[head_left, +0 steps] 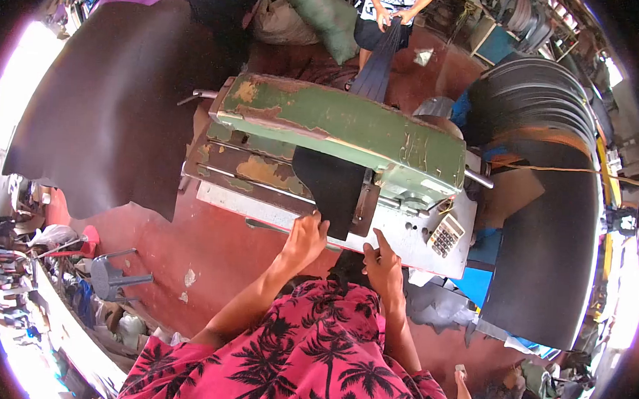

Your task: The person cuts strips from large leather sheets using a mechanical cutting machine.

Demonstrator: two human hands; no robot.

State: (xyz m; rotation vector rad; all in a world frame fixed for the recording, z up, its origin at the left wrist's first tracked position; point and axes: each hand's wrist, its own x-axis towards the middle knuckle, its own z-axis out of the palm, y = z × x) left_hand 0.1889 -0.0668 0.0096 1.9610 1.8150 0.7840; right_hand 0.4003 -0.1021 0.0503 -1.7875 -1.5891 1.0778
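An old green machine point(338, 121) with chipped paint and a long top beam stands in front of me. A piece of black sheet material, leather-like, point(334, 193) comes out from under the beam and lies over the machine's front edge. My left hand point(306, 238) pinches the lower left corner of this black sheet. My right hand point(384, 266) is just right of the sheet's lower end, at the front of the white tabletop point(397, 240). Its index finger points forward and its other fingers are partly curled, with nothing visible in them.
A calculator point(445, 236) rests on the tabletop's right. Large dark sheets point(107, 109) hang at left; more black sheets point(548, 240) are stacked at right. Behind the machine, a person point(396, 8) holds a long dark strip point(381, 65). A grey stool point(117, 275) stands on the red floor.
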